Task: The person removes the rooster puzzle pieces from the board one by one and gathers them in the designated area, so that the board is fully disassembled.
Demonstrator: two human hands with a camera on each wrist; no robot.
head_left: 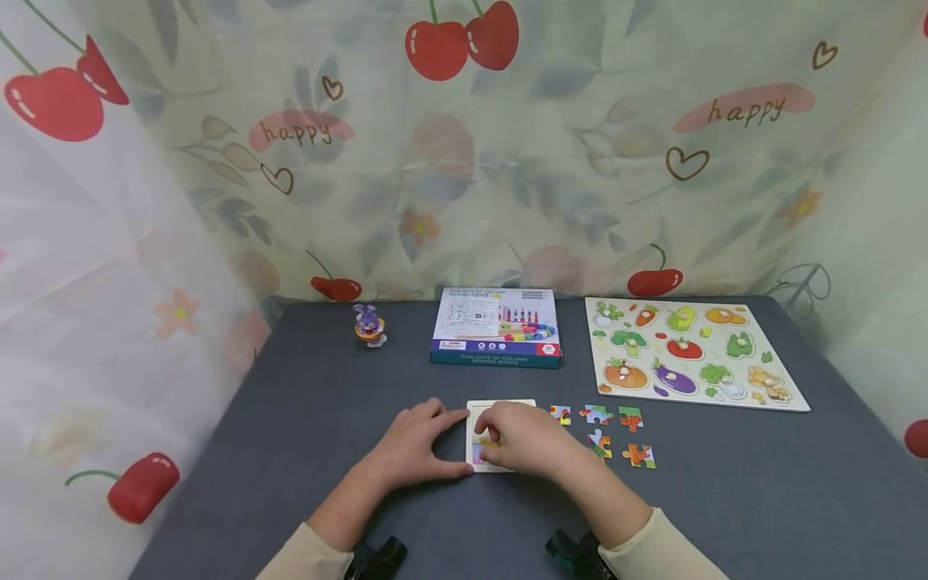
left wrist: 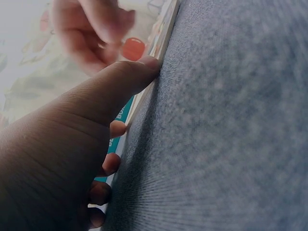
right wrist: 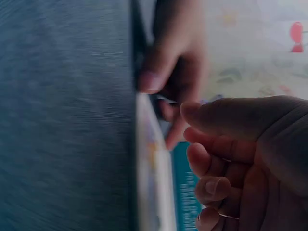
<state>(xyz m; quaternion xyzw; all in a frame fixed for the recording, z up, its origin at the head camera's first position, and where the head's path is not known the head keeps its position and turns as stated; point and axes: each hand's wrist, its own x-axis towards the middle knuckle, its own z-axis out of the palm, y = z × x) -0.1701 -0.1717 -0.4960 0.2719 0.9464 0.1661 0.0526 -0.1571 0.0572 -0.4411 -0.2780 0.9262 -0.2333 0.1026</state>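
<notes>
A small square puzzle tray with a pale frame lies flat on the dark table, some of its picture showing beneath my right hand. At the tray's left side is my left hand, thumb and index finger spread, their tips on the frame near its two left corners. In the left wrist view the left thumb lies against the tray's near edge. Over the tray hovers my right hand; the right wrist view shows its fingers loosely curled with nothing visible between them and the thumb.
Several loose jigsaw pieces lie right of the tray. Behind stands a flat boxed set with a teal side. A vegetable puzzle board lies at the back right, and a purple rabbit figurine at the back left. A printed curtain hangs behind.
</notes>
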